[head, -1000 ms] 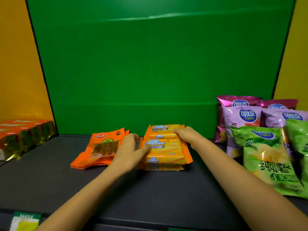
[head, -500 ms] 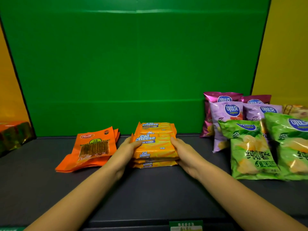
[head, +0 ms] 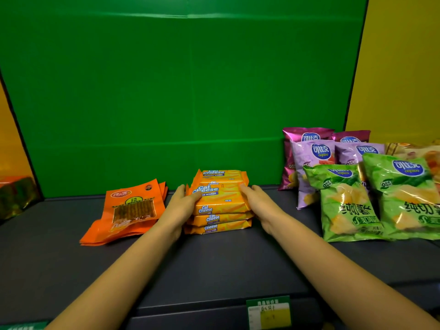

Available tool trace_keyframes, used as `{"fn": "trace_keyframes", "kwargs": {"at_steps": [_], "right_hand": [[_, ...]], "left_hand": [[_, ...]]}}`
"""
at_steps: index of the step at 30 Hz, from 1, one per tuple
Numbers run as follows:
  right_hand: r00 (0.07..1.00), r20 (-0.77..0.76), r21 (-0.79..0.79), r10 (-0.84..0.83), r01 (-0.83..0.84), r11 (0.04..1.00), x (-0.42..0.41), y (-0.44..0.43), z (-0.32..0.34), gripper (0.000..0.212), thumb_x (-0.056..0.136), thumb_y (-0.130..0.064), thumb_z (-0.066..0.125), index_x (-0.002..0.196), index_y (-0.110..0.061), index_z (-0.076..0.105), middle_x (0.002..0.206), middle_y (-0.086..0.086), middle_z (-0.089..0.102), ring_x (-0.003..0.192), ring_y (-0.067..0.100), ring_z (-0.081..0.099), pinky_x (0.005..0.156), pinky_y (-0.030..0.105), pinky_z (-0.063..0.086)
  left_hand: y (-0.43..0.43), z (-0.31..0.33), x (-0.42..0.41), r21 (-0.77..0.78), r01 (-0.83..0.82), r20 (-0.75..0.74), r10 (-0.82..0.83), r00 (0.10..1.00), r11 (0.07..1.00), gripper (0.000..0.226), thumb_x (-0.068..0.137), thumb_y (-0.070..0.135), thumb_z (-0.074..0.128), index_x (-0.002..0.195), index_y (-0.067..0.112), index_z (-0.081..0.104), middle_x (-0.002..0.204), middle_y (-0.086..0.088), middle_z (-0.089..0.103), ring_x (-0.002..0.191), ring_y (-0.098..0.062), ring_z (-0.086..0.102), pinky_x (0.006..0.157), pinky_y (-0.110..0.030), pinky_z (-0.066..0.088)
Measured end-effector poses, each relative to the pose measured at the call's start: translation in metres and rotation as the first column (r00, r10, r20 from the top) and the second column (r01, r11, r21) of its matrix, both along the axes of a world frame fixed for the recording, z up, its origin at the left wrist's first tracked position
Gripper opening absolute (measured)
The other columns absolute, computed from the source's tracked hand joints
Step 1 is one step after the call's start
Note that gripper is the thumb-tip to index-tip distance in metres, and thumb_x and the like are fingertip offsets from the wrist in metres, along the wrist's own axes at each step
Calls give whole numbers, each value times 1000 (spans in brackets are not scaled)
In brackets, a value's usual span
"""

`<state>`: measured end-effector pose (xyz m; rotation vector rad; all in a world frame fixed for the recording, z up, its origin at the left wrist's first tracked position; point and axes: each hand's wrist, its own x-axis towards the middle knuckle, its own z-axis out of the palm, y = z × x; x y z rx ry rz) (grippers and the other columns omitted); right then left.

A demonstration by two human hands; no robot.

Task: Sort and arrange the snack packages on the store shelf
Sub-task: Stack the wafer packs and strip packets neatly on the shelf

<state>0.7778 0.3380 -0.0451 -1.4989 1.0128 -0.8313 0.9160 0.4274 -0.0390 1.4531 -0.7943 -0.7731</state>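
Cal Cheese wafer packs point(head: 220, 201) sat stacked at the middle of the frame on the dark shelf point(head: 214, 263). I had the left hand point(head: 182, 207) pressed to the stack's left side and the right hand point(head: 260, 206) to its right, fingers nearly straight rather than wrapped round it. Orange pouches point(head: 129, 210) lay just left of the stack, and green chip bags point(head: 347, 203) lay at the right.

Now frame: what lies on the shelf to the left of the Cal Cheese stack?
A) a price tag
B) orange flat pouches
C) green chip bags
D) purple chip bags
B: the orange pouches lie fanned out flat just past the left hand, which presses the left side of the Cal Cheese stack.
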Motion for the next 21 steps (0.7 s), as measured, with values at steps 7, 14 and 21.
{"fn": "trace_keyframes", "kwargs": {"at_steps": [7,14,21], "right_hand": [[993,116,2,36,-36,999,3,-2,17,55,98,-23,39,146,-7,18,147,11,37,130,25,43,90,25,36],[980,126,41,152,-158,987,13,-18,14,41,99,-19,35,139,-11,38,135,14,54,112,25,57,72,21,48],[990,-43,-95,133,-136,986,6,-17,23,52,99,-29,34,146,-7,25,152,7,31,137,20,34,103,26,36]], "left_hand": [[-13,10,12,-25,-14,-137,11,990,1000,78,79,24,59,147,12,22,141,-15,46,115,-33,57,93,-44,49],[-18,11,8,-5,57,-130,-57,990,998,36,93,4,45,128,6,41,91,-9,62,73,-22,61,65,-34,51],[-15,18,9,22,15,-21,-15,1000,1000,56,93,8,48,144,5,25,135,-15,48,108,-31,59,84,-38,50]]}}
